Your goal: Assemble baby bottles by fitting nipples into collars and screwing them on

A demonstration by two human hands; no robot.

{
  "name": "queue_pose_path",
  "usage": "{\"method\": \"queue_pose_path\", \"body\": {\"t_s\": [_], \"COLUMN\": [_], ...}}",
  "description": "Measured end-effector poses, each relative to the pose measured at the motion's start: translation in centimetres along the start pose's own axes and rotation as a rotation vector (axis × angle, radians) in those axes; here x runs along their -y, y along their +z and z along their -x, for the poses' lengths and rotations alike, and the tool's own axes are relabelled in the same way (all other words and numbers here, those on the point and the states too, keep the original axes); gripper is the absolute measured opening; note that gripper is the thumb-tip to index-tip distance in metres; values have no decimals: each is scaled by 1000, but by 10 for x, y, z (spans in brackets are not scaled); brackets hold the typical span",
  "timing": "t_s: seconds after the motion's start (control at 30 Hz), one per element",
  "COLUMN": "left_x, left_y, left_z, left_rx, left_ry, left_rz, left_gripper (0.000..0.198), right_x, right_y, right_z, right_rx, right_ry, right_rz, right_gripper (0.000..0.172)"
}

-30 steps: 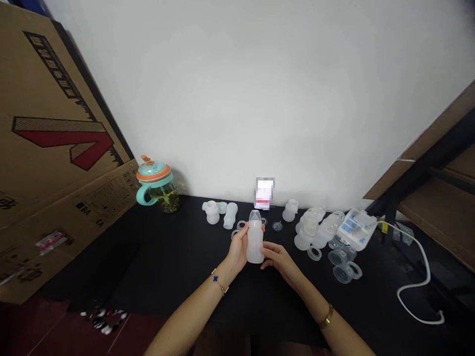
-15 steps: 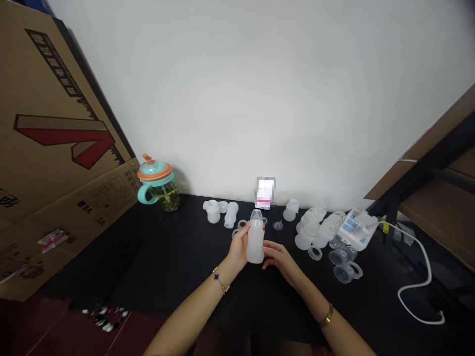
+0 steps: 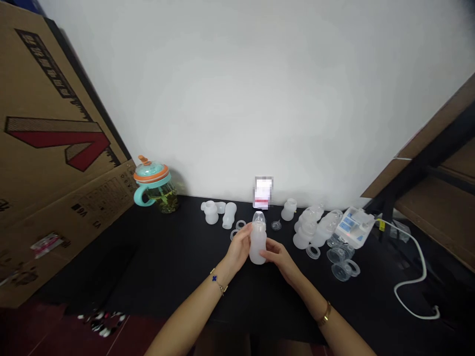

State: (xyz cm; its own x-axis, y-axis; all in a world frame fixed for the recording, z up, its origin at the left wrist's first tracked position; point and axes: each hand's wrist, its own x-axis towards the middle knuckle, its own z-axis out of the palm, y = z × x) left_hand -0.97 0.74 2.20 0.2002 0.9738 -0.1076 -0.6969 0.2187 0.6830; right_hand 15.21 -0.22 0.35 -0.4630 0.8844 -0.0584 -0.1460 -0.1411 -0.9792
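Note:
A frosted white baby bottle [image 3: 258, 246] with a clear domed cap stands nearly upright between my hands, near the middle of the black table. My left hand [image 3: 239, 247] is closed around its upper left side, with the fingertips partly hidden behind the bottle. From the right, my right hand [image 3: 277, 256] grips the lower part, thumb across the front and fingers behind. Just beyond my left hand lie white rings [image 3: 241, 225]. A small clear disc-shaped part [image 3: 276, 225] rests to the right of the cap.
White bottle bodies [image 3: 211, 213] lie at the back left; another bottle body [image 3: 289, 209] is right of a lit phone [image 3: 262, 193]. At right are capped bottles [image 3: 308, 228], a white device [image 3: 355, 226] and its cable [image 3: 419, 257]. A teal-lidded jug [image 3: 158, 185] stands left, beside a carton [image 3: 55, 148].
My right hand has closed onto the lower bottle, its thumb now across the front. The bottle has tilted slightly, its cap leaning a little to the right. The view has shifted a little.

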Motion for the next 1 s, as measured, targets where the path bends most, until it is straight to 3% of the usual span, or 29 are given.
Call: {"method": "queue_pose_path", "body": {"t_s": [0.2, 0.37, 0.47, 0.53, 0.6, 0.83, 1.0], "left_x": [-1, 0, 1, 2, 4, 6, 10], "left_y": [1, -2, -2, -2, -2, 1, 0], "left_z": [4, 5, 5, 6, 6, 7, 6], "left_rx": [66, 157, 166, 175, 193, 211, 210], "left_ry": [27, 83, 81, 89, 87, 60, 63], "left_rz": [-164, -269, -319, -388, -432, -497, -518], "left_gripper": [40, 38, 41, 43, 43, 48, 45], "right_x": [0, -7, -10, -10, -9, -3, 4], "right_y": [-5, -8, -10, -11, -13, -22, -29], "right_z": [0, 2, 4, 5, 7, 9, 8], "right_rx": [-124, -286, -408, -447, -491, -614, -659], "right_ry": [-149, -386, -452, -475, -493, -589, -698], "right_rz": [118, 340, 359, 378, 436, 730, 909], "right_gripper": [58, 56, 91, 104, 101, 63, 58]}}
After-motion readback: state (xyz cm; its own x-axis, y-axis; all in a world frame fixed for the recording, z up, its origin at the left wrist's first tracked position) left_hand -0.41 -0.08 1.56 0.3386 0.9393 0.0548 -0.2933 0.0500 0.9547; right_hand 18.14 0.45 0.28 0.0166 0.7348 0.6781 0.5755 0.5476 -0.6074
